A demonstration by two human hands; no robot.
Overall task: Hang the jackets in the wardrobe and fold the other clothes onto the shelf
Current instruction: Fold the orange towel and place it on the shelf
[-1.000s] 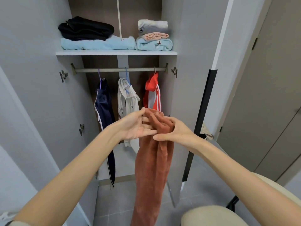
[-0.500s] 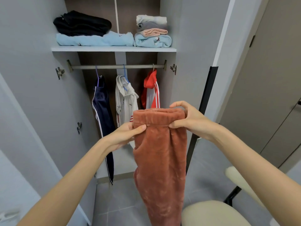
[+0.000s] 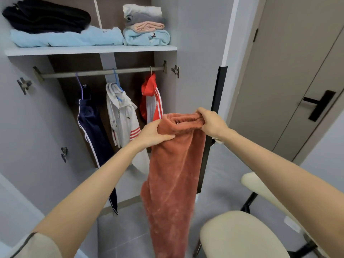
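A fluffy rust-orange pair of trousers (image 3: 172, 183) hangs from both my hands in front of the open wardrobe. My left hand (image 3: 153, 134) grips the left end of the waistband, and my right hand (image 3: 210, 122) grips the right end. On the rail (image 3: 100, 72) hang a navy jacket (image 3: 93, 131), a white jacket (image 3: 123, 118) and a red jacket (image 3: 151, 101). The shelf (image 3: 89, 50) above carries folded clothes: a black piece (image 3: 48, 15) on a light blue one (image 3: 65, 38), and a small stack (image 3: 146, 27) to the right.
A cream chair (image 3: 240, 237) stands at the lower right, close to the hanging trousers. The open wardrobe door's dark edge (image 3: 214, 116) runs just behind my right hand. A closed door with a black handle (image 3: 320, 105) is at the right.
My hands moved apart and spread the bunched trousers open along the waistband. The view has moved closer to the wardrobe and turned slightly right.
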